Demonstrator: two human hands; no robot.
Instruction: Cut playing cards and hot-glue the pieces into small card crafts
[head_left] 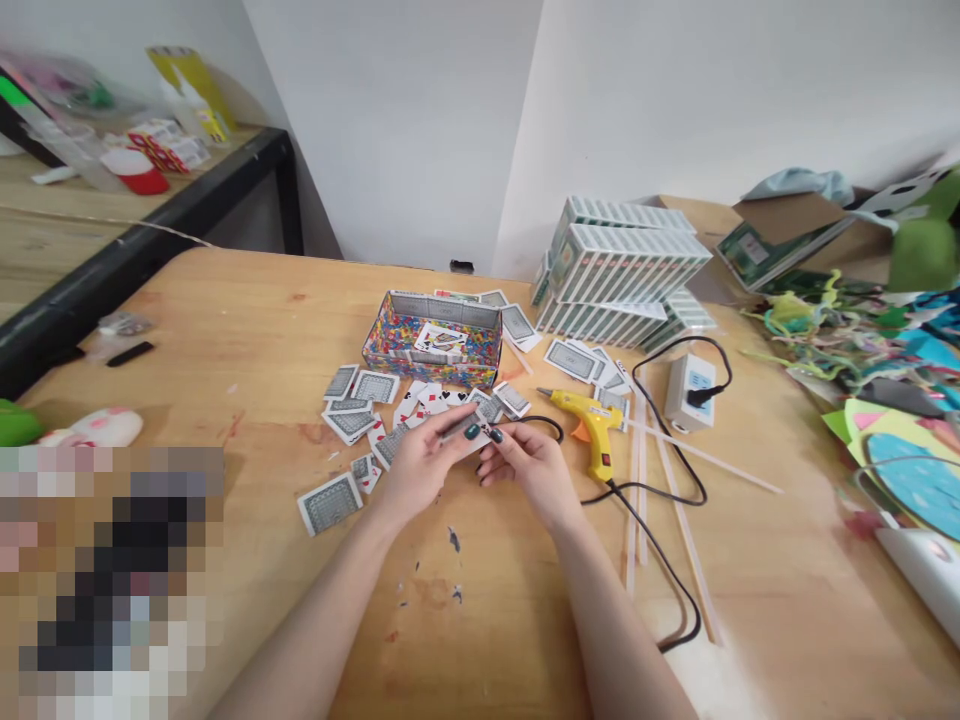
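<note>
Wooden table [247, 400], scattered playing cards [330, 503], yellow glue gun [596, 425] (black-corded), apparently glue sticks [684, 545], stacked card boxes [626, 265].

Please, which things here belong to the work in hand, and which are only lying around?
Probably in the work:
- card between left hand and right hand
- loose cards
- colourful box
- yellow glue gun

Seemingly only lying around:
- red-and-white tub
- black piece
</note>
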